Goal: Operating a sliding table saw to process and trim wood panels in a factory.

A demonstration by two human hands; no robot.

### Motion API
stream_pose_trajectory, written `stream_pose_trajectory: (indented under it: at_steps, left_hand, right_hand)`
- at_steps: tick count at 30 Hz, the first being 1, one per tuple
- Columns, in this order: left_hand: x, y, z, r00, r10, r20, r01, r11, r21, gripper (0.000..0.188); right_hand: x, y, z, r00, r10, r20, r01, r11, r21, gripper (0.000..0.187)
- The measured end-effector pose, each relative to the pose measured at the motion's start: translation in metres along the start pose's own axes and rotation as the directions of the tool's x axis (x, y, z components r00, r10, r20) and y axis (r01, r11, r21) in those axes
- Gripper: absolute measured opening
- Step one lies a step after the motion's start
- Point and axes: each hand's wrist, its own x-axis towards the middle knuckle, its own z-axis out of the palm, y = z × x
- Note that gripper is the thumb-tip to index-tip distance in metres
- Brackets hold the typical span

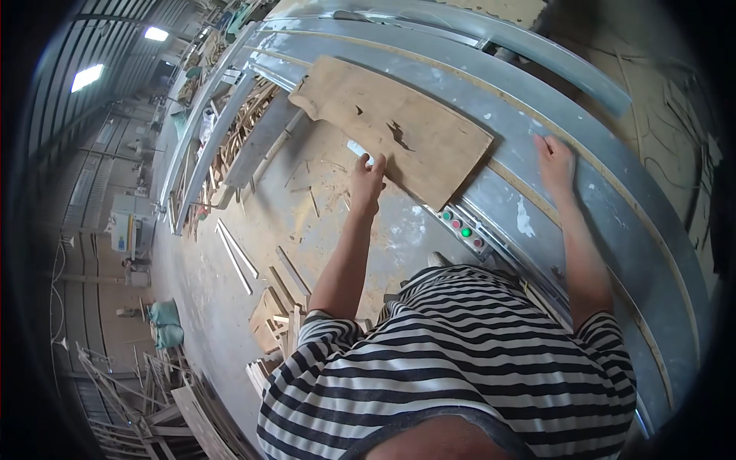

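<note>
While L hand [368,182] is at edge of brown board [429,115], can't tell if gripping, R hand [556,162], loosely closed, is over metal bench [502,193].

Two glaring ceiling lights [87,77] sit at ten o'clock; elsewhere light is soft. The bench [452,93] gleams faintly toward one. Floor [406,238] shadow darkens eleven. Fisheye bends straight edges; corners blacken; distant nine-o'clock wall [84,295] looks soft.

Left hand [369,180] at edge of brown board [414,126]
</note>
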Motion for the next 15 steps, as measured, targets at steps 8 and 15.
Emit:
stream_pose_trajectory:
  at_steps: [8, 15]
  left_hand:
    - [0.074, 0.001, -0.002, 0.994, -0.112, 0.003, 0.109, 0.963, -0.248, 0.057]
    - [0.192, 0.0, -0.032, 0.966, -0.226, -0.122, 0.162, 0.905, -0.394, 0.065]
  right_hand:
    - [-0.083, 0.082, -0.116, 0.876, -0.318, -0.362, 0.201, 0.924, -0.324, 0.028]
    - [-0.299, 0.116, -0.302, 0.372, -0.063, -0.926, -0.928, -0.051, -0.369, 0.059]
